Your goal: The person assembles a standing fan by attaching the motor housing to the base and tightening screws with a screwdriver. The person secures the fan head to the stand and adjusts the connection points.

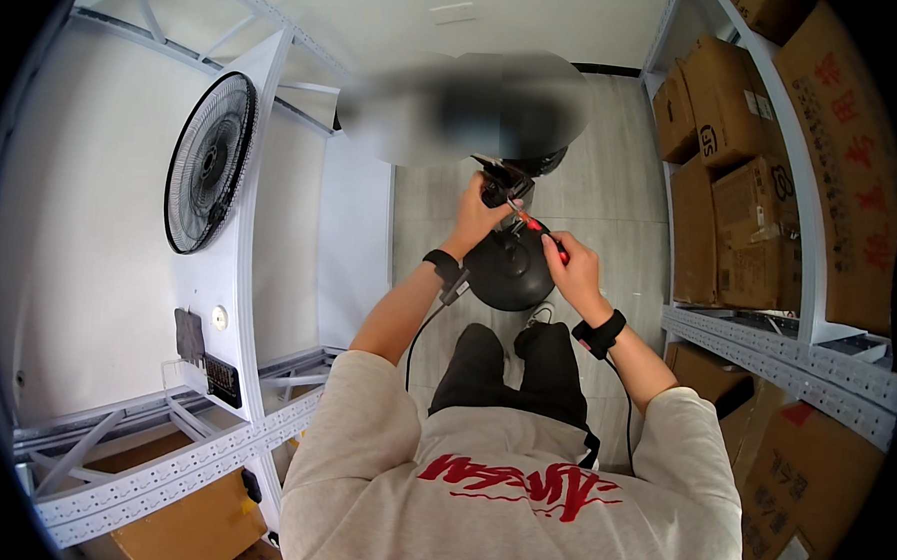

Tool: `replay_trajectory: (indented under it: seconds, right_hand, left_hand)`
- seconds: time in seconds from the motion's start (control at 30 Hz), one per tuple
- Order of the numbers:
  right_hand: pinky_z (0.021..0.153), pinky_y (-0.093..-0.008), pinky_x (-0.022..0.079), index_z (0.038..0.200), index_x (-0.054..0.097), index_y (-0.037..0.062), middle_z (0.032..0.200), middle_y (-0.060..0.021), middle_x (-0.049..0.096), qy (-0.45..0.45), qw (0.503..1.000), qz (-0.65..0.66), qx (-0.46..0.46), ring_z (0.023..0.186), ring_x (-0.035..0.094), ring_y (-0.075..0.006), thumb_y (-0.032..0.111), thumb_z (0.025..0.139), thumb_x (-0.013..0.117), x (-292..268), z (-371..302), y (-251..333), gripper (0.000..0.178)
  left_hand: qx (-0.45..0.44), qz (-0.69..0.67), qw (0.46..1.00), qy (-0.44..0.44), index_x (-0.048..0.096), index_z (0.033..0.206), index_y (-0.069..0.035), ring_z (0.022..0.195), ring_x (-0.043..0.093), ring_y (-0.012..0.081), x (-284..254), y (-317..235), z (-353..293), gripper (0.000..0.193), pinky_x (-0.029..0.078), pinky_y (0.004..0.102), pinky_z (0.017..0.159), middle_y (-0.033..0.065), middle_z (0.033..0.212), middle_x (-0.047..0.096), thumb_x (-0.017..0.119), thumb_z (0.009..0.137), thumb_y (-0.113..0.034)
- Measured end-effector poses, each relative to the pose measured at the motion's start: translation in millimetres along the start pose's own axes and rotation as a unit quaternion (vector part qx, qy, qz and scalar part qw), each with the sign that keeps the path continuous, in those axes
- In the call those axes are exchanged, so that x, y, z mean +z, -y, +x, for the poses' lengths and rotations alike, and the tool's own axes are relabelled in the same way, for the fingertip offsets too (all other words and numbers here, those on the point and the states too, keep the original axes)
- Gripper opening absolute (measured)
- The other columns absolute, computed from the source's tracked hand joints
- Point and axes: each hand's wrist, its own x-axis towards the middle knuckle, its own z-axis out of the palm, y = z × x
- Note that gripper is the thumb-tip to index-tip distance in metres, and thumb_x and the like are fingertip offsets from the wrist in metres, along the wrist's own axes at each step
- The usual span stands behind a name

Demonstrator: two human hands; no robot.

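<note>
Below me stands a black fan stand with a round base on the floor. My left hand grips the black upper part of the stand, fingers curled around its side. A screwdriver with a red and orange handle is held in my right hand, its tip pointing up and left at the part by my left hand. What the tip touches is too small to tell. Black bands with cables circle both wrists.
On the white shelf at left lie a black fan grille, a small white round piece, a dark pouch and a black tool case. Cardboard boxes fill the right rack. A blurred dark shape covers the far middle.
</note>
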Motion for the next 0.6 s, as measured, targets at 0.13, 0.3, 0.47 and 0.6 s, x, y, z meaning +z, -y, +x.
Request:
replay_trajectory:
  seconds: [0.13,0.3,0.47,0.6]
  right_hand:
    - [0.054,-0.0366,0.048,0.092,0.067,0.0017,0.068,-0.0174,0.063,0.021,0.999,0.013,0.021,0.057,0.063,-0.0312,0.021,0.090,0.066,5,16,-2,0.019]
    - [0.054,-0.0362,0.048,0.091,0.068,0.0014,0.067,-0.0169,0.063,0.013,1.000,0.018,0.009,0.057,0.062,-0.0314,0.021,0.090,0.066,14,23,1,0.019]
    - [0.052,-0.0331,0.045,0.090,0.067,0.0011,0.062,-0.0142,0.060,-0.017,0.999,0.037,0.010,0.052,0.058,-0.0251,0.018,0.090,0.067,19,21,-12,0.017]
    - [0.050,-0.0305,0.042,0.089,0.067,0.0008,0.058,-0.0122,0.056,-0.039,0.998,0.032,0.026,0.048,0.052,-0.0195,0.017,0.089,0.067,14,14,-27,0.016]
  left_hand:
    - [-0.004,-0.006,1.000,-0.008,0.048,0.122,0.002,0.100,0.062,0.0148,-7,-6,11,0.059,0.050,0.0299,0.087,0.0099,0.110,0.064,0.082,0.076,-0.012]
    - [0.015,-0.023,0.999,-0.017,0.049,0.120,0.003,0.100,0.062,0.0148,-17,1,17,0.058,0.051,0.0301,0.087,0.0105,0.111,0.064,0.083,0.075,-0.011]
    - [0.003,-0.057,0.998,-0.027,0.053,0.109,0.002,0.090,0.060,0.0104,-8,-3,21,0.051,0.050,0.0277,0.078,0.0073,0.098,0.065,0.084,0.072,-0.012]
    - [0.024,-0.021,0.999,-0.018,0.053,0.108,0.002,0.089,0.058,0.0098,7,-2,28,0.051,0.049,0.0264,0.077,0.0053,0.096,0.063,0.085,0.071,-0.015]
